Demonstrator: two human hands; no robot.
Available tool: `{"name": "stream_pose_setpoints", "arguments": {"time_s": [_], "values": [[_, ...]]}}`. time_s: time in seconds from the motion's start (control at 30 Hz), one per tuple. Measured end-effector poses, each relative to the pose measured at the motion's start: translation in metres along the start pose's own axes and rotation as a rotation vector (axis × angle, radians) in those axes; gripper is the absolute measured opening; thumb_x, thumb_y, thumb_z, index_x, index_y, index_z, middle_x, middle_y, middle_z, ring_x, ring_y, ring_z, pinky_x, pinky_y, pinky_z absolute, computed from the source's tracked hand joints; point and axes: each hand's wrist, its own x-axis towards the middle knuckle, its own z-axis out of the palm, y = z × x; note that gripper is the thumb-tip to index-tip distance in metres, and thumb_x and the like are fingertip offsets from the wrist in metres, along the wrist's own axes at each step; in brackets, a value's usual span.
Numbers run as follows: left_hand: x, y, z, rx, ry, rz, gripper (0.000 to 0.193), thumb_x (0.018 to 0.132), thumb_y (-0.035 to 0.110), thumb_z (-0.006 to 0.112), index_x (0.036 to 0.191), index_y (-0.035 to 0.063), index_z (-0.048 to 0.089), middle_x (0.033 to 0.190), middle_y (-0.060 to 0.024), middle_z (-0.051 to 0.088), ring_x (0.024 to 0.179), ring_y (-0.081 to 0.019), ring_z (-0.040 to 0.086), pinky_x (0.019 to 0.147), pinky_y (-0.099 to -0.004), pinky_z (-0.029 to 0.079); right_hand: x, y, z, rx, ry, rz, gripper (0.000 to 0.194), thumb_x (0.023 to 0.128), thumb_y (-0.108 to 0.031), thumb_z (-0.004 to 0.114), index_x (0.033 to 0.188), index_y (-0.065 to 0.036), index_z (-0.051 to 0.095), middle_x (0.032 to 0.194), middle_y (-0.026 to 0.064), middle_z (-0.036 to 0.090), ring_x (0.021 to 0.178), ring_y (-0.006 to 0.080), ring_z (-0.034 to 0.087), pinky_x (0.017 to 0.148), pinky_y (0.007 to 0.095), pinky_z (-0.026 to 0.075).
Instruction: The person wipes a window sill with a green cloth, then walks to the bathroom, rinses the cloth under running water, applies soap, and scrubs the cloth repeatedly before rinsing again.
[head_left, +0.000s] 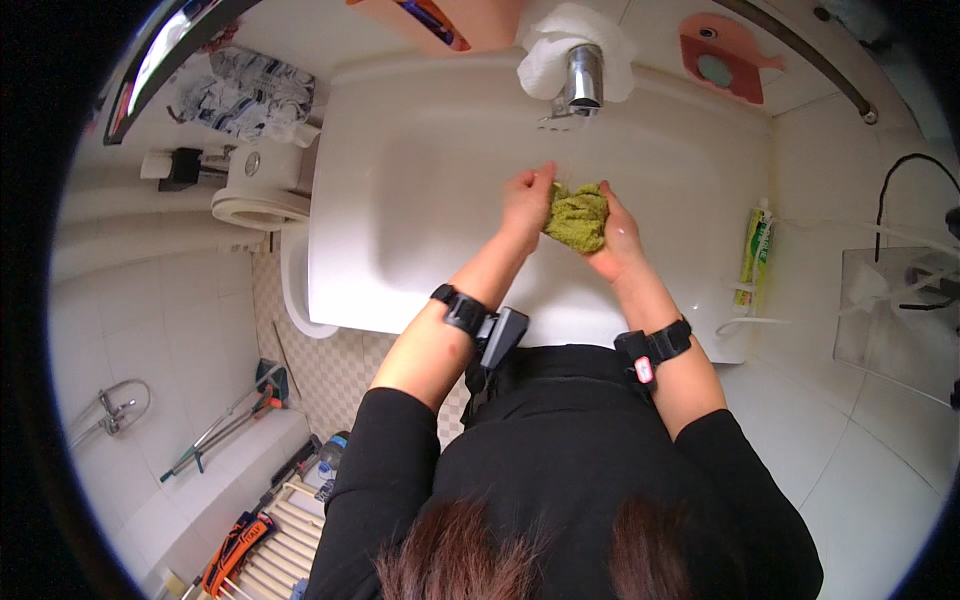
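Note:
A crumpled green cloth (577, 217) is held between my two hands over the white washbasin (450, 157). My left hand (527, 204) grips its left side, with the fingers curled. On the cloth's right side, my right hand (619, 231) holds it with the thumb at the top edge; part of the palm is behind the cloth. Just beyond my hands is the chrome faucet (583, 79), with a white cloth (536, 67) wrapped round its base. A thin stream of water seems to fall near the green cloth.
A toothpaste tube (753, 259) and a white cord (750, 321) lie along the basin's right rim. A pink fish-shaped soap holder (727, 56) is at the back right, a pink container (450, 22) at the back. The toilet (262, 199) stands to the left.

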Motion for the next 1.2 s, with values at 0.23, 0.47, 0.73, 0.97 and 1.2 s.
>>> {"name": "stream_pose_setpoints", "arguments": {"time_s": [0.23,0.47,0.73,0.97,1.2], "values": [[-0.011,0.030,-0.016,-0.637,-0.291,-0.221,0.022,0.097,0.027,0.054,0.105,0.0063,0.058,0.099,-0.0030,0.063,0.091,-0.0154,0.060,0.083,-0.0313,0.049,-0.043,-0.044,-0.016,-0.179,-0.201,-0.094,0.025,0.096,-0.026,0.051,0.112,-0.007,0.053,0.105,0.0041,0.059,0.086,0.0154,0.058,0.068,0.0278,0.046],[-0.020,0.048,-0.021,-0.644,-0.284,-0.171,0.024,0.097,0.023,0.053,0.118,0.0113,0.054,0.113,-0.0014,0.062,0.107,-0.0167,0.058,0.095,-0.0365,0.046,-0.057,-0.053,-0.040,-0.202,-0.185,-0.072,0.032,0.095,-0.023,0.054,0.122,-0.005,0.050,0.097,0.0000,0.055,0.065,0.0097,0.046,0.048,0.0230,0.033],[-0.016,0.051,-0.020,-0.754,-0.272,-0.145,0.025,0.097,0.020,0.053,0.119,0.0081,0.052,0.116,-0.0052,0.060,0.107,-0.0201,0.058,0.092,-0.0348,0.048,-0.063,-0.056,-0.020,-0.141,-0.220,-0.142,0.042,0.095,-0.027,0.052,0.131,-0.005,0.046,0.121,0.0068,0.056,0.110,0.0195,0.055,0.088,0.0349,0.048],[-0.028,0.038,-0.022,0.602,-0.152,0.020,0.035,0.090,0.023,0.063,0.116,0.0013,0.055,0.111,-0.0113,0.060,0.098,-0.0246,0.058,0.087,-0.0320,0.046,-0.064,-0.057,0.001,-0.111,-0.393,-0.090,0.048,0.085,-0.005,0.061,0.131,-0.004,0.045,0.117,0.0091,0.056,0.106,0.0196,0.055,0.090,0.0336,0.047],[-0.050,0.041,-0.016,0.080,-0.529,0.042,0.031,0.096,0.031,0.056,0.108,0.0020,0.061,0.101,0.0011,0.060,0.096,-0.0083,0.051,0.087,-0.0250,0.041,-0.042,-0.046,0.007,-0.150,-0.404,-0.034,0.053,0.083,0.005,0.059,0.133,-0.004,0.042,0.117,0.0081,0.055,0.100,0.0168,0.057,0.079,0.0271,0.050]]}}
